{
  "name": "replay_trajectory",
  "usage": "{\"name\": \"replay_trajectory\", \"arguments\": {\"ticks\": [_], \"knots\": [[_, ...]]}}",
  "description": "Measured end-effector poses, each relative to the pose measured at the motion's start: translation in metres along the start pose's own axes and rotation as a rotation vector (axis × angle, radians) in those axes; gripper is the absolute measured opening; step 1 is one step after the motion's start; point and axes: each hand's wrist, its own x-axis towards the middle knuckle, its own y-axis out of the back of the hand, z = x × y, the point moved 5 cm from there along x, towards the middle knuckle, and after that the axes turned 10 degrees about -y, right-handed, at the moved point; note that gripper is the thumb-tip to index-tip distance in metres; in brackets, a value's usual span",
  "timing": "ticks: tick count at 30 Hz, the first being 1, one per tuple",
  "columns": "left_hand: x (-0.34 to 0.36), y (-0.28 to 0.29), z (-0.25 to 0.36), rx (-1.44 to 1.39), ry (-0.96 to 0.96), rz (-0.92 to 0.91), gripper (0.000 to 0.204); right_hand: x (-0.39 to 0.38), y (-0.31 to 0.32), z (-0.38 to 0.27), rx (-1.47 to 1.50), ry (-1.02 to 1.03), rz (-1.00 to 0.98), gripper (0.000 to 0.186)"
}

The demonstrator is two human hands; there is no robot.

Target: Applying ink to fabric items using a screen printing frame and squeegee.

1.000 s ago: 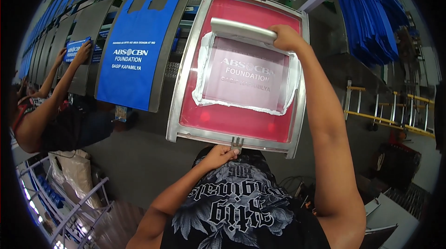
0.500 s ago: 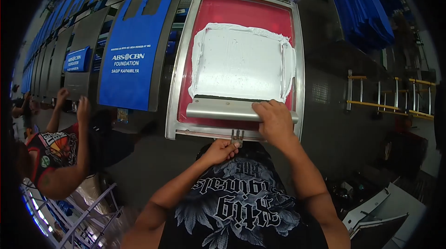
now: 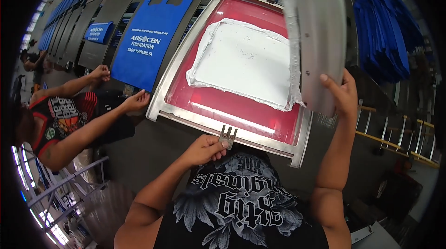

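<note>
In my right hand (image 3: 344, 94), closed around its near end, is a long metal squeegee (image 3: 321, 51), turned lengthwise at the screen's right side. White ink clings along its left edge. Beside it lies a silk-screen with a metal frame (image 3: 272, 146) and pink-red mesh (image 3: 218, 107). A thick-rimmed rectangle of white ink (image 3: 244, 63) covers the middle of the mesh. At the frame's near edge, my left hand (image 3: 203, 150) pinches a small pronged metal bracket (image 3: 226, 139); whether the bracket is fixed to the frame cannot be made out.
Left of the screen, a blue printed bag (image 3: 139, 70) lies on a dark board, with a co-worker's hands (image 3: 134, 101) at its near edge. More boards recede to the far left. Blue bags (image 3: 378, 35) hang at the far right, above a yellow-railed ladder (image 3: 395, 138).
The squeegee has swung from lying across the screen's near end to standing lengthwise at its right side. My left hand still grips the bracket. The co-worker's hands have come to the blue bag.
</note>
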Motion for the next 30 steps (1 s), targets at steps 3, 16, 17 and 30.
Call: {"name": "replay_trajectory", "arguments": {"ticks": [3,16,17,30], "knots": [[-0.011,-0.008,0.035,-0.032,-0.037,0.036,0.036,0.016,0.026,0.019,0.053,-0.069,0.070,0.039],[-0.002,-0.020,0.045,-0.164,-0.836,0.214,0.035,0.050,0.061,0.039,0.249,-0.347,-0.189,0.055],[-0.004,-0.023,0.048,-0.096,-0.812,0.232,0.035,0.051,0.063,0.036,0.239,-0.348,-0.191,0.055],[0.039,-0.023,-0.072,-0.104,-0.264,0.058,0.034,0.060,0.033,0.088,0.338,-0.414,0.018,0.029]]}}
